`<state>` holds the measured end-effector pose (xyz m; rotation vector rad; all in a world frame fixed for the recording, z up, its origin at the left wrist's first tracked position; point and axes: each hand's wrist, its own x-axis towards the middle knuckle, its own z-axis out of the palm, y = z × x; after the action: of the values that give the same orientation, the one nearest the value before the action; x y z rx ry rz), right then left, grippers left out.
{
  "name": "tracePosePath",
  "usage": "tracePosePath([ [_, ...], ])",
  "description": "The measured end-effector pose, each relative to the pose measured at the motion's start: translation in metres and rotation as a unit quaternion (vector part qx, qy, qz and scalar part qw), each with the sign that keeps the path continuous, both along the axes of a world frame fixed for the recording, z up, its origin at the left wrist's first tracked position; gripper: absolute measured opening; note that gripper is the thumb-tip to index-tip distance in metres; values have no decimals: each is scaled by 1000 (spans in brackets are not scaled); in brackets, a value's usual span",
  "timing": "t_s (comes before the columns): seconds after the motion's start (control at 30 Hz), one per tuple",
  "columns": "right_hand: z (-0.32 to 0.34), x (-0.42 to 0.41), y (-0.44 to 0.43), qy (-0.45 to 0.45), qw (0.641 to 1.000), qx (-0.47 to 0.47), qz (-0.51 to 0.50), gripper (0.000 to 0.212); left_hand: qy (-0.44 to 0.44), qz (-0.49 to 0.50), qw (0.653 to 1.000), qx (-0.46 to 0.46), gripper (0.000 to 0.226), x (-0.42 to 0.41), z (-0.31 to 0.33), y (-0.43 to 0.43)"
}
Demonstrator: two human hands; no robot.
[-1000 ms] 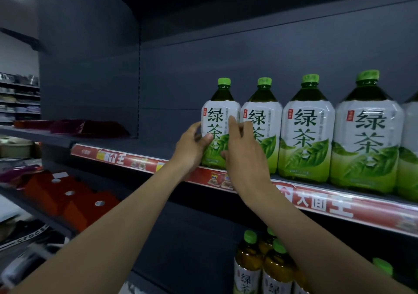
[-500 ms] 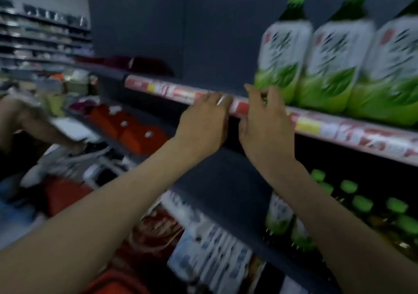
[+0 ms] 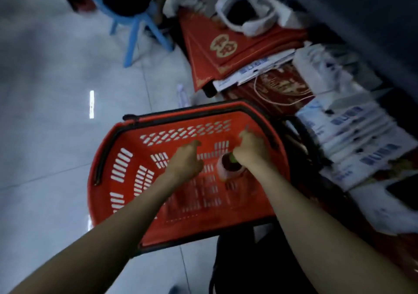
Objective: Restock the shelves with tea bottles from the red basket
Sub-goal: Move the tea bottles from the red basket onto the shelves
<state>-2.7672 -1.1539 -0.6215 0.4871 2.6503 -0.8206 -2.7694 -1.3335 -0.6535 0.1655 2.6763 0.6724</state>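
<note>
Only one tea bottle [image 3: 229, 169] in the red basket [image 3: 131, 139], standing upright toward its right side, long axis straight up at the camera. The right grip [image 3: 250, 150] is the nearer one, curled right at the cap, but it's too blurry to tell if it's actually clamped on. The left grip [image 3: 186, 161] hangs loosely curled mid-basket, holding nothing.

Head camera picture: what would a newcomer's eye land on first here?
The red basket on the pale tiled floor, mid-picture, draws the eye first, with both bare arms reaching into it. The right hand is at the top of a lone tea bottle standing inside, and the left hand hovers beside it. A blue stool stands beyond at upper left, and red gift boxes lie at upper right.
</note>
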Motion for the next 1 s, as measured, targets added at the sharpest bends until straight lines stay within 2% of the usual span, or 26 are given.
tracePosePath([
  [0.1,-55,-1,2,-82,995,-16,-45,43,-58,11,998,12,70,1,-50,-2],
  [0.17,-84,-1,10,-118,992,-24,-33,51,-89,10,996,28,77,-1,-75,5],
  [0.23,-106,-1,19,-146,988,-55,-14,47,-109,20,993,45,83,-2,-98,15],
  [0.33,-124,-4,28,-165,980,-110,-15,49,-123,32,989,79,98,-8,-127,35],
  [0.43,-134,-10,30,-157,977,-143,-30,67,-120,40,986,105,111,-18,-156,48],
  [0.57,-145,-13,33,-164,970,-170,-59,72,-86,44,989,108,92,-22,-166,65],
  [0.67,-158,-13,34,-176,968,-164,-76,102,-64,74,986,138,86,-20,-176,74],
  [0.73,-175,-14,35,-187,968,-151,-75,110,-52,101,981,161,84,-16,-184,75],
  [0.83,-150,-11,37,-205,962,-164,-73,97,-41,95,982,161,77,-12,-178,74],
  [0.9,-137,-10,41,-206,957,-189,-73,76,-49,75,984,154,78,-14,-172,67],
  [1.0,-116,-8,44,-169,961,-212,-56,47,-100,59,974,193,89,-18,-151,46],
])
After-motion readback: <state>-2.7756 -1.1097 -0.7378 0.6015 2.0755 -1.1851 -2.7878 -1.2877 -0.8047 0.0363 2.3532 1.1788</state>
